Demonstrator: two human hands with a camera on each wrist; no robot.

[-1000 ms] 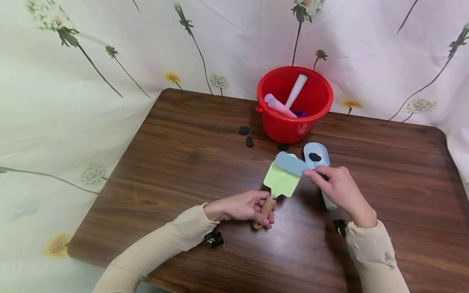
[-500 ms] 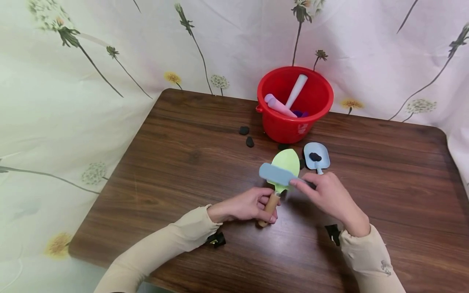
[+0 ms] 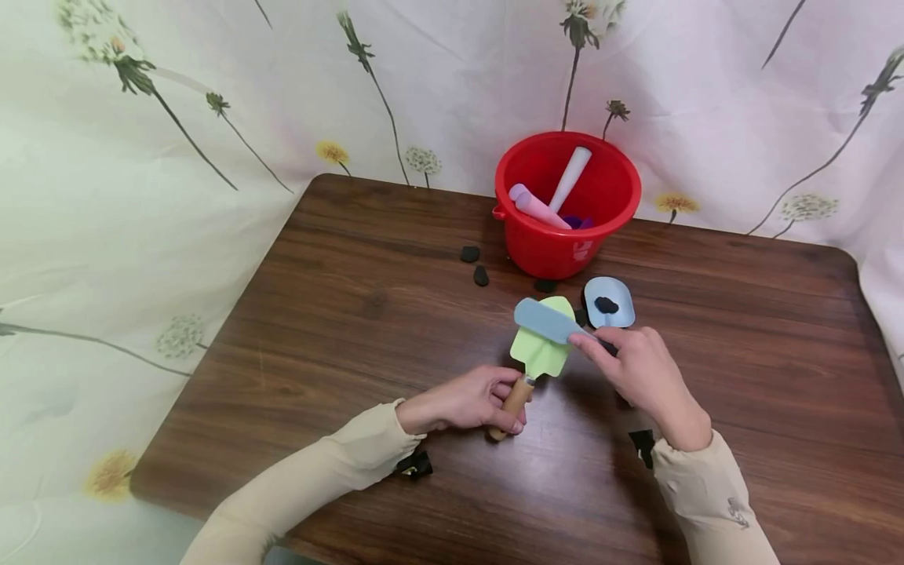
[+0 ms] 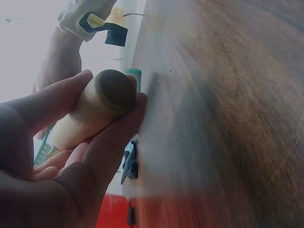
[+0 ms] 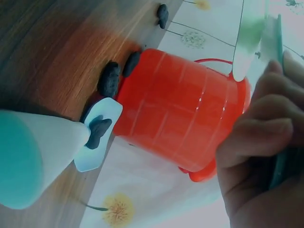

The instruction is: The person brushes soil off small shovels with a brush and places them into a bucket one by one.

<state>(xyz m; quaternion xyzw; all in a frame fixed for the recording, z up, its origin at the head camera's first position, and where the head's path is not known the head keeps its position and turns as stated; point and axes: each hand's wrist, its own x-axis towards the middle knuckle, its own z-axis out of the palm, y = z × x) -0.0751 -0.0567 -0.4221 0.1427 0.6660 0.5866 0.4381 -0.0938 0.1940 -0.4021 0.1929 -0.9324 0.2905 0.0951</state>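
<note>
In the head view my left hand (image 3: 469, 399) grips the wooden handle of a light green garden trowel (image 3: 538, 359). The round end of that wooden handle (image 4: 90, 114) faces the left wrist camera. My right hand (image 3: 650, 380) holds a flat blue-grey brush (image 3: 544, 320) by its dark handle. The brush lies across the trowel blade; whether they touch is unclear. Lines like bristles show on the brush (image 4: 42, 151) in the left wrist view. Beyond my right hand a light blue toy shovel (image 3: 599, 287) lies on the table, with a black stone (image 3: 606, 305) in its scoop.
A red bucket (image 3: 544, 255) stands at the back, with pink, white and purple handled things inside. Several black stones (image 3: 481, 275) lie beside and in front of it. Flowered cloth (image 3: 247, 86) hangs behind the wooden table (image 3: 318, 314). The shovel's handle (image 5: 28, 156) looms in the right wrist view.
The brush has gone down and left along the trowel, then partly back up. The trowel has turned in my left hand and back again. Bucket, stones and shovel stay put.
</note>
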